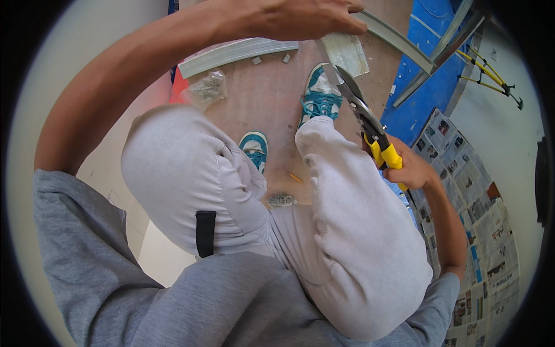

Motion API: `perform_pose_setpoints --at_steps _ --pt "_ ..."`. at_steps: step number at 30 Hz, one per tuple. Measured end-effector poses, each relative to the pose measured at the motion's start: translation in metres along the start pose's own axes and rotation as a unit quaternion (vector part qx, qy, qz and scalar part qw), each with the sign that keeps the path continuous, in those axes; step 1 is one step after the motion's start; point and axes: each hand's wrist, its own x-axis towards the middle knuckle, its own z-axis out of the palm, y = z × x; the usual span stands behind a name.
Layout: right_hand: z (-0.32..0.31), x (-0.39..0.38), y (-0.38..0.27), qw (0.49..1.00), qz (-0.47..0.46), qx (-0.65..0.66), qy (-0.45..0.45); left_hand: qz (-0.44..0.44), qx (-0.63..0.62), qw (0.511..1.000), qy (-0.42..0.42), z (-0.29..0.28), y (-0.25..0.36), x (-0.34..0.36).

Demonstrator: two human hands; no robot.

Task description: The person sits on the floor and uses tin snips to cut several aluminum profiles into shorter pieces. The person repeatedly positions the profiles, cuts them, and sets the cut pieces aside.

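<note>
Snips [364, 115] clamped in right hand [411, 169], blades near shoe [319, 92]; left hand [306, 17] grip closed on metal channel [399, 36] edge.

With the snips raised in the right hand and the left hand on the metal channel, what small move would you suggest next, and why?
Probably bring the yellow-handled snips forward to the metal channel. The right hand holds them above the shoe, blades apart from any metal, while the left hand already rests on the channel's near end, seemingly steadying it.
</note>
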Motion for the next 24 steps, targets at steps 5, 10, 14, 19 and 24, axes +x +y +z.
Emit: perform_pose_setpoints --at_steps 5,10,14,19,24 --pt "0.001 0.000 0.001 0.992 -0.011 -0.100 0.072 0.001 0.018 1.000 0.000 -0.005 -0.002 0.002" --pt "0.009 -0.002 0.001 0.990 -0.005 -0.110 0.085 0.030 0.016 0.999 0.019 -0.009 -0.004 0.005" --pt "0.010 -0.004 -0.002 0.988 0.005 -0.130 0.082 0.033 0.012 0.999 0.019 -0.010 -0.005 0.011" --pt "0.007 -0.003 -0.005 0.986 0.009 -0.142 0.083 0.035 0.005 0.999 0.014 -0.008 -0.006 0.012" --pt "0.005 0.002 -0.006 0.981 0.011 -0.174 0.090 0.043 0.022 0.998 0.026 -0.003 -0.005 0.006"
